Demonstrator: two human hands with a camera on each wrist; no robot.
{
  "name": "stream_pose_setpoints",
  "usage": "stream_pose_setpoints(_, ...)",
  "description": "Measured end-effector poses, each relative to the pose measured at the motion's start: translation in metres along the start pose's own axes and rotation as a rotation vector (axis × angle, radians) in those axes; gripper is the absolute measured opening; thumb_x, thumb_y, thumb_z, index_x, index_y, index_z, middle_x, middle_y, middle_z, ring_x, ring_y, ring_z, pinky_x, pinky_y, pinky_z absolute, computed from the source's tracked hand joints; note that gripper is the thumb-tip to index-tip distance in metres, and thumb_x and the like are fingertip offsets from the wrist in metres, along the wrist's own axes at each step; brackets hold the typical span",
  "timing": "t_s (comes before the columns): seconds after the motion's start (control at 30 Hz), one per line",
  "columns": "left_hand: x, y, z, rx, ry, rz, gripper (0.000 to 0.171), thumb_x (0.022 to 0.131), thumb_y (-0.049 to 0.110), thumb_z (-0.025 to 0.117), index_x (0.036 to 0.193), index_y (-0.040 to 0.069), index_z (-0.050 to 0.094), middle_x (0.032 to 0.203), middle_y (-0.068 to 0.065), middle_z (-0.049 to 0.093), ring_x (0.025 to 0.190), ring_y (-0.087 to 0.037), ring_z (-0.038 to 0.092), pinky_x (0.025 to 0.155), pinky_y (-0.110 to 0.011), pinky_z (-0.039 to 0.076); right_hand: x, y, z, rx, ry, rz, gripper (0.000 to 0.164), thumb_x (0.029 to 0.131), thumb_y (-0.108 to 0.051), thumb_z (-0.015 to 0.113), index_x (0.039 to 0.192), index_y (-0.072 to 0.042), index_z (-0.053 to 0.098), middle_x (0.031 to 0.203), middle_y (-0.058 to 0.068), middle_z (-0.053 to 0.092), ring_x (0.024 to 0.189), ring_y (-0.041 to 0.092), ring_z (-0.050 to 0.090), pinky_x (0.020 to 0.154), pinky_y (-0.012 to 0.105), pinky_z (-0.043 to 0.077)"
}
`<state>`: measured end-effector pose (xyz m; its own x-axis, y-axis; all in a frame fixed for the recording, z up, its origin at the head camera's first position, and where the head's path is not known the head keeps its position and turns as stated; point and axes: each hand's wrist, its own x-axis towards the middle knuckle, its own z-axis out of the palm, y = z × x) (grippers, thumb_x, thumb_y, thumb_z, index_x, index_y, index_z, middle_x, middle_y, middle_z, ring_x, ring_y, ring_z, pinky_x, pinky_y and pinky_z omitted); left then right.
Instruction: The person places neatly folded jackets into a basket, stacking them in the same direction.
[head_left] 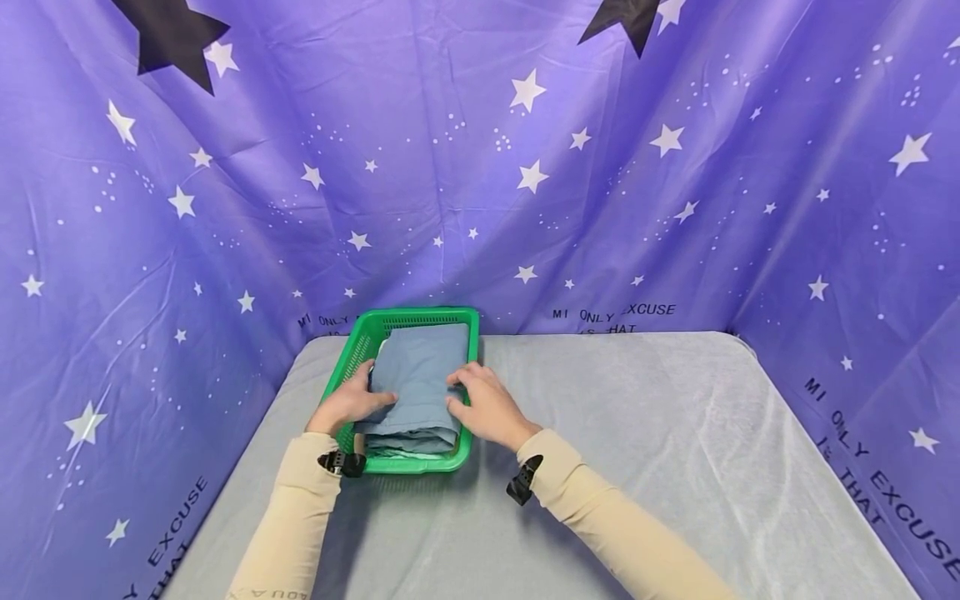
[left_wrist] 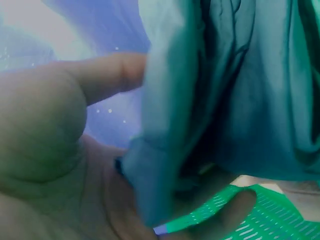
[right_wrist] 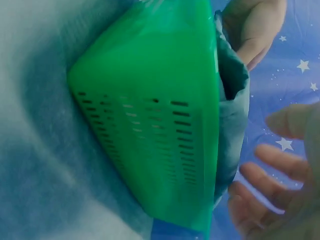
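Observation:
A folded blue-grey cloth (head_left: 420,367) lies on top of the stack inside a green plastic basket (head_left: 406,468). My left hand (head_left: 349,403) holds the cloth's left side, thumb laid over its top. The left wrist view shows the cloth's folded edge (left_wrist: 167,105) between the thumb and the fingers, some of which are hidden behind it. At the right side of the basket is my right hand (head_left: 489,405). Its fingers (right_wrist: 270,160) are spread and loosely bent beside the cloth in the right wrist view, gripping nothing.
Pale green fabric (head_left: 414,456) shows beneath the blue-grey cloth. The basket stands at the back left of a table covered in grey cloth (head_left: 645,433). A purple curtain (head_left: 450,208) with stars hangs behind the table and along both sides.

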<state>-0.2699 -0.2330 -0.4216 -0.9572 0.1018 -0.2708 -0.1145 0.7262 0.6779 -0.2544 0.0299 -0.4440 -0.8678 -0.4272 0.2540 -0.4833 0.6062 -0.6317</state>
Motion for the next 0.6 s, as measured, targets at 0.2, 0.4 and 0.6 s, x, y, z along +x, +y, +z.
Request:
stream_pose_setpoints(0.2,-0.001,0.006,0.004,0.135,-0.02,-0.021,0.101,0.096,0.045,0.069,0.165,0.006,0.007,0.166,-0.03,0.019,0.151,-0.053,0.024,0.118,-0.065,0.032,0.0,0.0,0.005,-0.197,-0.055,-0.117,0.03,0.101,-0.028,0.064,0.125,-0.012,0.07,0.129,0.004,0.066,0.128,0.026,0.057,0.116,0.049,0.039)
stream_pose_setpoints(0.4,-0.003,0.01,0.007,0.221,-0.043,-0.029,0.097,0.094,0.052,0.069,0.163,0.005,0.02,0.164,-0.031,0.026,0.148,-0.053,0.029,0.114,-0.063,0.038,-0.003,0.001,0.01,-0.314,-0.082,-0.144,0.028,0.102,-0.031,0.063,0.124,-0.016,0.071,0.129,0.001,0.068,0.128,0.025,0.059,0.12,0.049,0.034)
stream_pose_setpoints(0.6,-0.008,0.016,0.009,0.281,-0.052,-0.031,0.092,0.094,0.051,0.069,0.161,0.002,0.027,0.16,-0.032,0.033,0.145,-0.053,0.036,0.111,-0.062,0.042,-0.008,0.0,0.011,-0.37,-0.14,-0.158,0.03,0.102,-0.032,0.063,0.128,-0.018,0.071,0.132,-0.001,0.068,0.129,0.023,0.059,0.122,0.053,0.029)
